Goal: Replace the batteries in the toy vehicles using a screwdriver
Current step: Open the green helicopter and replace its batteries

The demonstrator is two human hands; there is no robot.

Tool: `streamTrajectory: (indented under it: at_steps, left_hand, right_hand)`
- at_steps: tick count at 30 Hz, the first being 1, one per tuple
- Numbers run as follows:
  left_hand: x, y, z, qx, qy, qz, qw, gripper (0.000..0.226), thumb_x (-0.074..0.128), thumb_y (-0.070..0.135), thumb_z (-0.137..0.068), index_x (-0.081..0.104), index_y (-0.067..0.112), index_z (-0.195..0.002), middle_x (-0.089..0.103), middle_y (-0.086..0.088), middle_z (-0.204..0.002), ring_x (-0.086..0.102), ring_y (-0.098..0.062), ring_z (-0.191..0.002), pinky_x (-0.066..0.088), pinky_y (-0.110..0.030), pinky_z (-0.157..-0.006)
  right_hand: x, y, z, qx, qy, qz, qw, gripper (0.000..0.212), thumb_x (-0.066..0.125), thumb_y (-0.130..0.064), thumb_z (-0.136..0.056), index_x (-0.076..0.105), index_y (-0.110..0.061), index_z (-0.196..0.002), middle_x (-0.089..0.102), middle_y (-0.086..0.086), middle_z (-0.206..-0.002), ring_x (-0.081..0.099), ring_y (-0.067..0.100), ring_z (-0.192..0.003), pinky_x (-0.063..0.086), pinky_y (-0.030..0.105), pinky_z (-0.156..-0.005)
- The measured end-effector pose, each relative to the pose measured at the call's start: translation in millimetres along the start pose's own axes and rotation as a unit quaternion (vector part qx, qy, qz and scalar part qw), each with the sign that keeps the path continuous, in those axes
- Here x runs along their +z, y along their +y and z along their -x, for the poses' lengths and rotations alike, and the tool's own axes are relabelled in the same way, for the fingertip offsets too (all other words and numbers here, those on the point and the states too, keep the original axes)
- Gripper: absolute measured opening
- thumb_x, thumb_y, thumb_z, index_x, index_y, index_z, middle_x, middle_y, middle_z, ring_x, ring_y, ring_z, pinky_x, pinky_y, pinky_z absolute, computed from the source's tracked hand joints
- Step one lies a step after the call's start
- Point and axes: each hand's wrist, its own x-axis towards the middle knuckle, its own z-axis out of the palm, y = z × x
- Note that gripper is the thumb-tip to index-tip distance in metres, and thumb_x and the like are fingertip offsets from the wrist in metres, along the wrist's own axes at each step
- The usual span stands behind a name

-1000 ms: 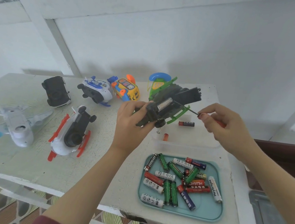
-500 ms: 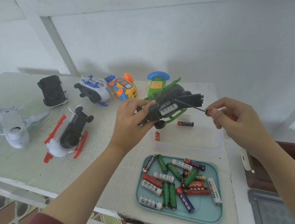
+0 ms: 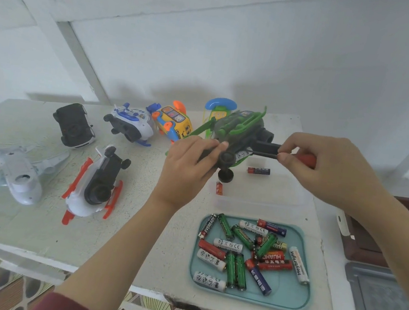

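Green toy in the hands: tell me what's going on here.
A person holds the green and black toy above the table in the left hand. The right hand pinches a red-handled screwdriver, its tip against the toy. Many batteries lie in a teal tray; other toys lie on the table.

Glossy plastic tray point(image 3: 283, 300), rough painted table point(image 3: 138, 236)

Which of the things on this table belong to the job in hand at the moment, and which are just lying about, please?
In use: green toy vehicle, gripped by the left hand; screwdriver, held by the right hand; batteries in the teal tray.

Lying about: black car; blue-and-white toy; yellow bus; pale plane; red-and-white toy; toy phone; loose battery.
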Motion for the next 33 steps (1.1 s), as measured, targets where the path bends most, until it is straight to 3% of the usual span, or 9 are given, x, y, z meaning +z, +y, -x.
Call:
streamTrajectory:
  at_steps: [5, 7, 9, 13, 17, 21, 25, 28, 33]
  left_hand:
    - [2.1, 1.3, 2.7, -0.013, 0.003, -0.001, 1.0, 0.025, 0.075, 0.011, -0.085, 0.073, 0.005, -0.109, 0.07, -0.009, -0.097, 0.054, -0.023, -0.093, 0.037, -0.029, -0.084]
    - [2.9, 0.2, 1.5, -0.031, 0.013, 0.006, 0.999, 0.026, 0.075, 0.011, -0.084, 0.073, 0.004, -0.108, 0.069, -0.009, -0.097, 0.054, -0.023, -0.091, 0.04, -0.03, -0.082]
    - [3.3, -0.5, -0.3, -0.056, 0.025, 0.028, 0.998, 0.028, 0.076, 0.01, -0.082, 0.073, 0.004, -0.109, 0.067, -0.007, -0.099, 0.054, -0.023, -0.089, 0.038, -0.028, -0.082]
    - [1.3, 2.0, -2.6, -0.126, 0.035, 0.075, 0.989, 0.034, 0.08, 0.007, -0.073, 0.073, 0.003, -0.106, 0.065, -0.005, -0.1, 0.05, -0.019, -0.087, 0.03, -0.018, -0.088]
    - [-1.9, 6.3, -4.2, -0.165, 0.047, 0.101, 0.98, 0.037, 0.076, 0.007, -0.073, 0.072, 0.003, -0.109, 0.054, 0.005, -0.105, 0.045, -0.016, -0.089, 0.033, -0.023, -0.082]
    - [-1.1, 8.2, -3.8, -0.177, 0.054, 0.098, 0.978, 0.04, 0.08, 0.002, -0.069, 0.072, 0.004, -0.108, 0.052, 0.006, -0.105, 0.045, -0.017, -0.09, 0.035, -0.025, -0.081]
    - [4.0, 14.3, -1.8, -0.215, 0.074, 0.1, 0.969, 0.038, 0.079, 0.005, -0.071, 0.072, 0.004, -0.108, 0.056, 0.003, -0.103, 0.045, -0.017, -0.09, 0.035, -0.024, -0.083]
    - [8.4, 19.3, -0.7, -0.235, 0.085, 0.105, 0.962, 0.038, 0.078, 0.008, -0.073, 0.072, 0.005, -0.11, 0.054, 0.004, -0.103, 0.046, -0.017, -0.09, 0.039, -0.031, -0.08]
    - [13.5, 26.1, -4.5, -0.287, 0.085, 0.096, 0.949, 0.043, 0.086, 0.008, -0.068, 0.073, 0.005, -0.109, 0.062, -0.005, -0.096, 0.045, -0.017, -0.09, 0.039, -0.03, -0.079]
  right_hand:
    - [-13.4, -9.5, -1.1, -0.015, -0.034, 0.071, 0.997, 0.012, 0.062, -0.028, -0.087, 0.065, -0.025, -0.076, 0.043, -0.01, -0.045, 0.045, 0.005, -0.052, 0.031, 0.023, -0.052]
    - [-13.3, -11.6, 0.3, -0.019, -0.028, 0.049, 0.998, 0.012, 0.062, -0.027, -0.087, 0.064, -0.025, -0.075, 0.043, -0.009, -0.044, 0.045, 0.009, -0.049, 0.034, 0.024, -0.052]
    - [-9.6, -13.0, 2.1, -0.023, -0.019, 0.001, 1.0, 0.013, 0.062, -0.026, -0.087, 0.063, -0.026, -0.074, 0.045, -0.007, -0.041, 0.044, 0.013, -0.047, 0.033, 0.016, -0.05]
    - [1.1, -16.2, 5.1, -0.026, 0.001, -0.071, 0.997, 0.01, 0.062, -0.024, -0.087, 0.063, -0.023, -0.077, 0.048, -0.01, -0.044, 0.043, 0.008, -0.046, 0.035, 0.013, -0.052]
    - [11.8, -19.2, 7.4, -0.023, 0.008, -0.115, 0.993, 0.011, 0.062, -0.018, -0.089, 0.064, -0.02, -0.078, 0.047, -0.008, -0.043, 0.04, 0.008, -0.043, 0.035, 0.011, -0.051]
    - [23.9, -23.2, 11.8, -0.013, 0.029, -0.154, 0.988, 0.01, 0.062, -0.016, -0.091, 0.063, -0.015, -0.081, 0.048, 0.006, -0.045, 0.037, 0.009, -0.043, 0.033, 0.011, -0.049]
    - [44.2, -33.5, 24.2, -0.008, 0.036, -0.152, 0.988, 0.007, 0.057, -0.021, -0.094, 0.056, -0.016, -0.09, 0.042, -0.002, -0.046, 0.041, 0.008, -0.045, 0.033, 0.012, -0.048]
    - [55.5, -38.7, 32.8, 0.002, 0.06, -0.129, 0.99, 0.007, 0.053, -0.023, -0.097, 0.053, -0.017, -0.095, 0.045, -0.011, -0.054, 0.049, 0.004, -0.055, 0.035, 0.013, -0.052]
    - [65.4, -47.5, 42.9, 0.019, 0.107, -0.1, 0.989, 0.012, 0.045, -0.023, -0.099, 0.051, -0.012, -0.099, 0.053, -0.008, -0.071, 0.049, 0.01, -0.064, 0.039, 0.018, -0.06]
